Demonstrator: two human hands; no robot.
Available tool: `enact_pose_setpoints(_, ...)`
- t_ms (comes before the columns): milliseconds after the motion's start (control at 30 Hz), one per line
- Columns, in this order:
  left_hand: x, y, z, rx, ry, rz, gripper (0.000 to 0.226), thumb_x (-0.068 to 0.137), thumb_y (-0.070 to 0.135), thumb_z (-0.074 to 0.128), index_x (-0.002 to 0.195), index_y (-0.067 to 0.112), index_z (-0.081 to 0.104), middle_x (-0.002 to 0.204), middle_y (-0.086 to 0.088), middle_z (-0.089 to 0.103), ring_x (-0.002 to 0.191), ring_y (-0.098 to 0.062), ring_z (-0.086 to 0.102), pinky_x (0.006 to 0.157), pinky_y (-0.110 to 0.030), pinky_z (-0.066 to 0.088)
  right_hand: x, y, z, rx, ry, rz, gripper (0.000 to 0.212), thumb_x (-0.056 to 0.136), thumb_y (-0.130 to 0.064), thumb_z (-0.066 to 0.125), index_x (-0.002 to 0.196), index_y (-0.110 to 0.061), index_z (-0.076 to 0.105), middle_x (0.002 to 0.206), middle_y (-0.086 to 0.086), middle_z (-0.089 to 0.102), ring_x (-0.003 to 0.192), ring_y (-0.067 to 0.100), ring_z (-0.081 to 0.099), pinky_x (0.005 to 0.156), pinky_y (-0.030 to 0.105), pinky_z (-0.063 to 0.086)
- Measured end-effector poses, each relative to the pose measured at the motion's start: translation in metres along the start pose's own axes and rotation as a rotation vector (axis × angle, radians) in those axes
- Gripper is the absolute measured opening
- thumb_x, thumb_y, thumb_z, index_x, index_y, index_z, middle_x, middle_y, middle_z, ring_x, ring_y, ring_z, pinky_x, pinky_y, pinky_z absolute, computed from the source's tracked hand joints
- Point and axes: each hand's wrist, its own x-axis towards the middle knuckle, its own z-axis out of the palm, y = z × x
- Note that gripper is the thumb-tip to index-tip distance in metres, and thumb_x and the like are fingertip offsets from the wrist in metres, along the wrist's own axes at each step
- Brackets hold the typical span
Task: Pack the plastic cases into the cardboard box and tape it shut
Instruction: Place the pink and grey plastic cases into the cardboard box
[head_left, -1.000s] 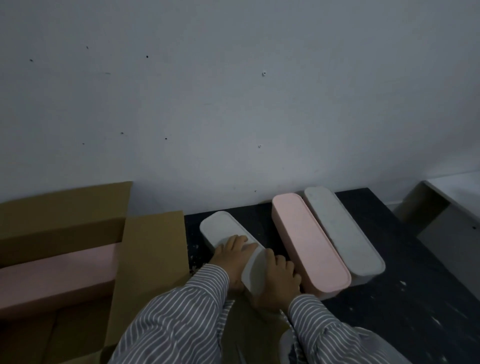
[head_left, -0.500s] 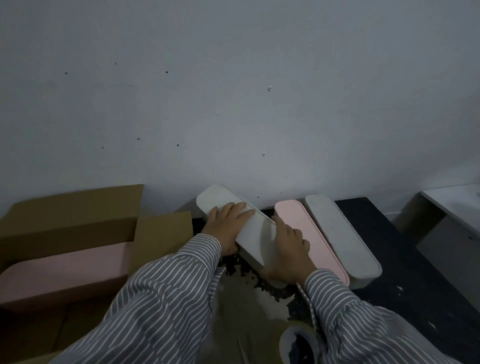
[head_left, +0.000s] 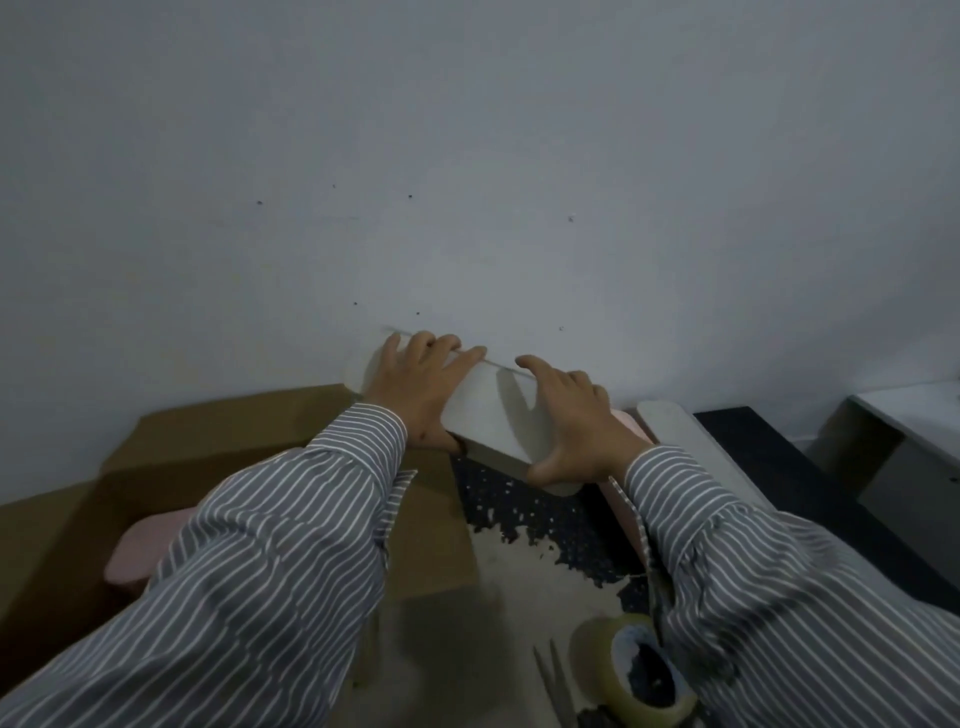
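Note:
A long white plastic case (head_left: 493, 415) hangs in the air above the table, tilted with its far end up. My left hand (head_left: 423, 389) grips its left side and my right hand (head_left: 571, 421) grips its right side near the close end. The open cardboard box (head_left: 218, 431) stands at the left, its flap (head_left: 431, 519) folded out toward the table. A pink case (head_left: 140, 551) lies inside it, partly hidden by my left sleeve. On the dark table a second pink case (head_left: 631, 423) and a grey-white case (head_left: 691, 441) lie side by side, mostly hidden by my right arm.
A roll of clear tape (head_left: 631, 670) lies at the near edge of the table, with scissors (head_left: 558, 686) just left of it. A white wall (head_left: 467, 156) rises right behind the table. A white ledge (head_left: 909, 410) stands at the far right.
Both hands have lifted the white case off the table and carried it up and to the left, toward the box. My view has tipped so the tape and scissors show.

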Motion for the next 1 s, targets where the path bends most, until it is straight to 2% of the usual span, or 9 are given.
enact_pose_setpoints(167,-0.048,-0.049,-0.006,-0.021,-0.046,-0.07,0.113,0.063,0.066,0.067,0.147,0.029,0.001,0.153,-0.006,0.013,0.143,-0.03,0.005,0.113,-0.058,0.002,0.019,-0.054,0.013,0.005,-0.027,-0.084,0.111,0.057,-0.033,0.08,0.143,-0.028,0.01,0.141,0.003,0.033,0.126,0.026,0.028,0.105,0.046,0.025)
enact_pose_setpoints(300,-0.087,-0.095,-0.007,-0.006,-0.079,-0.119,0.11,0.065,0.066,0.063,0.146,0.031,-0.003,0.153,-0.004,0.011,0.143,-0.027,0.006,0.112,-0.06,-0.001,0.033,-0.102,0.027,0.017,-0.042,-0.158,0.109,0.057,-0.031,0.079,0.143,-0.027,0.012,0.14,0.003,0.034,0.125,0.026,0.029,0.106,0.044,0.025)
enact_pose_setpoints(533,-0.151,-0.155,0.013,0.041,-0.139,-0.17,0.108,0.064,0.074,0.056,0.146,0.028,0.003,0.15,-0.005,0.019,0.138,-0.026,0.02,0.112,-0.056,0.01,0.058,-0.167,0.067,-0.045,-0.157,-0.249,0.101,0.063,-0.035,0.078,0.143,-0.026,0.017,0.145,0.002,0.031,0.13,0.025,0.03,0.11,0.042,0.023)
enact_pose_setpoints(733,-0.192,-0.171,0.048,0.012,-0.266,-0.212,0.102,0.064,0.08,0.05,0.144,0.03,0.011,0.145,-0.002,0.028,0.129,-0.026,0.032,0.102,-0.05,0.025,0.066,-0.195,0.107,-0.077,-0.312,-0.242,0.095,0.068,-0.033,0.076,0.144,-0.026,0.021,0.151,-0.001,0.027,0.137,0.024,0.027,0.115,0.04,0.015)
enact_pose_setpoints(1000,-0.216,-0.177,0.086,-0.047,-0.318,-0.23,0.104,0.056,0.086,0.048,0.139,0.033,0.015,0.133,-0.002,0.035,0.117,-0.027,0.038,0.094,-0.047,0.026,0.072,-0.21,0.136,-0.117,-0.503,-0.191,0.095,0.07,-0.03,0.076,0.145,-0.024,0.018,0.152,-0.003,0.025,0.138,0.02,0.026,0.116,0.041,0.02)
